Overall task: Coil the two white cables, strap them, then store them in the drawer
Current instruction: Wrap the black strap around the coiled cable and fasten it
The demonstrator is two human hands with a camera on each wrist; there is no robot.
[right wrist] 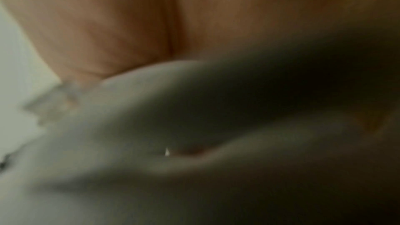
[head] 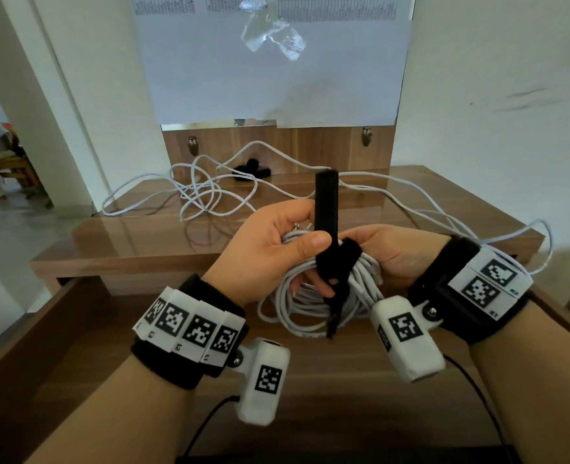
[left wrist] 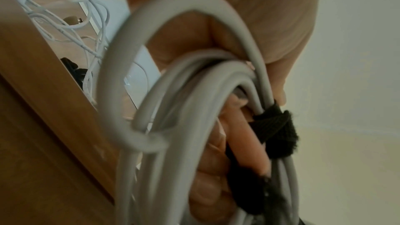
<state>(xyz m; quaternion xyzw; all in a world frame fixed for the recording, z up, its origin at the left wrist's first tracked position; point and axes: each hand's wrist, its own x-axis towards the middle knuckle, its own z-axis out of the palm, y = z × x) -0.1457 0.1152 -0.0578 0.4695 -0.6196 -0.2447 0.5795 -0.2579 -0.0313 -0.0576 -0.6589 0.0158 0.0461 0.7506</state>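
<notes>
The coiled white cable (head: 313,296) hangs as a bundle of several grey-white loops at the picture's centre, held in the air above the open drawer (head: 76,329). A black strap (head: 327,209) wraps the bundle at its top, about 12 o'clock on the coil; its free end stands nearly upright, long axis running 12 to 6 o'clock, and a frayed tail dangles below. The left hand (head: 270,249) pinches the strap between thumb and fingers, with lower fingers curled through the loops. The right hand (head: 390,249) curls round the coil from 3 o'clock; its wrist view is too blurred to add detail. In the left wrist view the strap (left wrist: 275,131) cinches the cable strands (left wrist: 194,91) tightly together.

The second white cable (head: 203,192) lies loose and tangled on the wooden desk top (head: 143,236) toward 11 o'clock, one strand trailing to 3 o'clock past the right wrist. More black straps (head: 253,169) sit at the back edge, near 12 o'clock. The drawer's side walls flank both forearms.
</notes>
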